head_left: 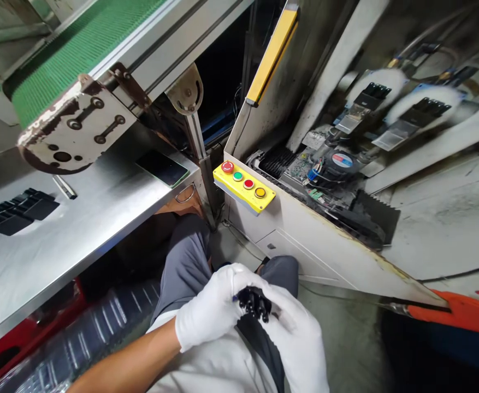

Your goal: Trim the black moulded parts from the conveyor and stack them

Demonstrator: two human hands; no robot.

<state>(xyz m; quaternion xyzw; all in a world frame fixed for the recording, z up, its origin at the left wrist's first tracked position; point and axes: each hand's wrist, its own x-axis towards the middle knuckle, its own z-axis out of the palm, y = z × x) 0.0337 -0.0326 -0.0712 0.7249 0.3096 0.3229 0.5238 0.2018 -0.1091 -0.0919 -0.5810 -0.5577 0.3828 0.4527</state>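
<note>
Two gloved hands are in view, both in white fabric gloves, low and near, above grey trouser legs (184, 262). One black plastic part (253, 303) with several short prongs is held between them, over the lap, and a small blue mark is seen at its left edge. The left grip (208, 308) is closed around the part's left side, with the bare forearm entering from the near left. The right grip (296, 338) is cupped around its right side, and the part is partly hidden by the fingers of both gloves. Far left, a stainless tabletop (92, 240) is seen, carrying one group of black comb-like pieces (18, 212), their exact number not determinable, one phone (162, 168) and one small metal bar (64, 186). A green conveyor belt (79, 54) runs above the tabletop at the far left. Straight ahead, one yellow control box (243, 186) is fitted to an open machine panel and carries four buttons: two red, one green, one amber. Inside the machine at far right, two black comb-like pieces (370, 95) are mounted side by side. An orange-red object (456, 314) lies at the near right.
</note>
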